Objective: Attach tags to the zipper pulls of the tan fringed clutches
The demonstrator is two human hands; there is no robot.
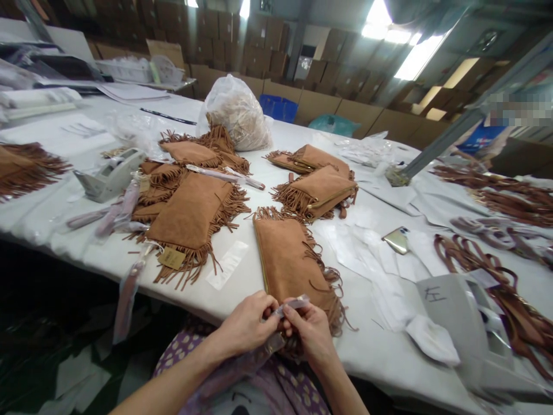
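Note:
At the table's front edge, my left hand (250, 323) and my right hand (313, 331) are close together, fingers pinched on a strap in a clear plastic sleeve (244, 366). One end of the strap shows between my fingertips; the rest hangs down over my lap. Directly beyond my hands lies a brown fringed pouch (289, 259), its zipper along the left side and fringe on the right. My fingers partly cover its near end, so I cannot tell whether the strap is joined to it. To the left, another fringed pouch (190, 210) carries a tan tag (171, 258).
More fringed pouches (322, 190) lie farther back, near a stuffed plastic bag (237, 112). A tape dispenser (110, 173) stands at left, a larger grey dispenser (466, 328) at right. Nearby are a phone (397, 240), brown straps (475, 259) and a slanted metal post (449, 127).

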